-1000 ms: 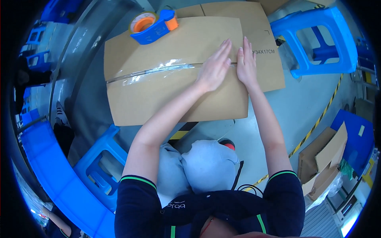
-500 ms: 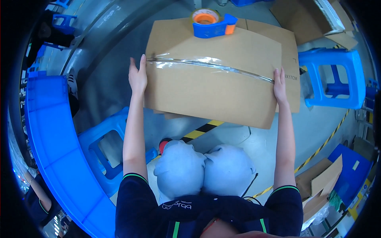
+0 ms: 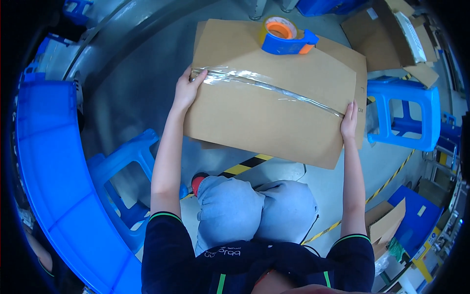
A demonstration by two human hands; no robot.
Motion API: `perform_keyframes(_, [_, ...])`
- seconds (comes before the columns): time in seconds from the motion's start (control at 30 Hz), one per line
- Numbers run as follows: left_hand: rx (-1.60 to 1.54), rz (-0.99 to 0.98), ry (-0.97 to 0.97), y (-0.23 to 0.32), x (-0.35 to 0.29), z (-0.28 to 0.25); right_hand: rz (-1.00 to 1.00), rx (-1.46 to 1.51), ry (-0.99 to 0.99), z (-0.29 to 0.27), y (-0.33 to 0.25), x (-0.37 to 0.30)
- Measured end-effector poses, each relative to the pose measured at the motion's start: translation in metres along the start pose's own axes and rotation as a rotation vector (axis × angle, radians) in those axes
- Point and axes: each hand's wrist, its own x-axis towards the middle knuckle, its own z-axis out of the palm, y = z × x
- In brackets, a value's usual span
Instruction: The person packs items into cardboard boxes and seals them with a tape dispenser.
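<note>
A flat brown cardboard carton [image 3: 259, 117] lies in front of me, tilted a little down to the right. Shiny clear tape [image 3: 240, 77] runs along its middle seam, wrinkled towards the left end. My left hand [image 3: 187, 91] is closed on the carton's left edge by the tape's end, thumb on top. At the opposite edge my right hand [image 3: 348, 125] holds the carton with its fingers together near the seam. On the far part of the cardboard stands a blue and orange tape dispenser [image 3: 289, 46] with a roll in it. Another cardboard sheet [image 3: 360, 73] shows underneath.
Blue plastic stools stand at the right [image 3: 431, 115] and left [image 3: 142, 147]. A long blue surface [image 3: 63, 181] curves along my left. An open cardboard box [image 3: 374, 41] is at the far right, with cardboard pieces [image 3: 387, 225] nearer. Yellow-black tape [image 3: 245, 165] marks the floor.
The view has shifted. The carton has turned slightly, its right end lower. My left thumb has come down over the carton's edge. The tape dispenser still stands on the cardboard.
</note>
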Motion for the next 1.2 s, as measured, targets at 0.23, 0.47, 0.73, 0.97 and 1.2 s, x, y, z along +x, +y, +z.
perform_keyframes(0.23, [0.165,0.012,-0.151,0.012,0.012,-0.008,0.074,-0.071,0.036,-0.011,0.016,0.007])
perform_keyframes(0.47, [0.377,0.104,0.043,0.011,-0.008,0.004,-0.583,-0.884,0.254,0.016,-0.111,-0.014])
perform_keyframes(0.73, [0.387,0.121,0.026,0.001,0.003,0.01,-0.846,-0.211,-0.418,0.215,-0.249,-0.024])
perform_keyframes(0.97, [-0.949,-0.355,-0.288,-0.009,0.011,-0.016,-0.812,-0.474,-0.318,0.242,-0.256,-0.034])
perform_keyframes(1.2, [0.232,0.036,-0.09,0.009,0.007,0.005,-0.791,-0.453,-0.339,0.24,-0.251,-0.038])
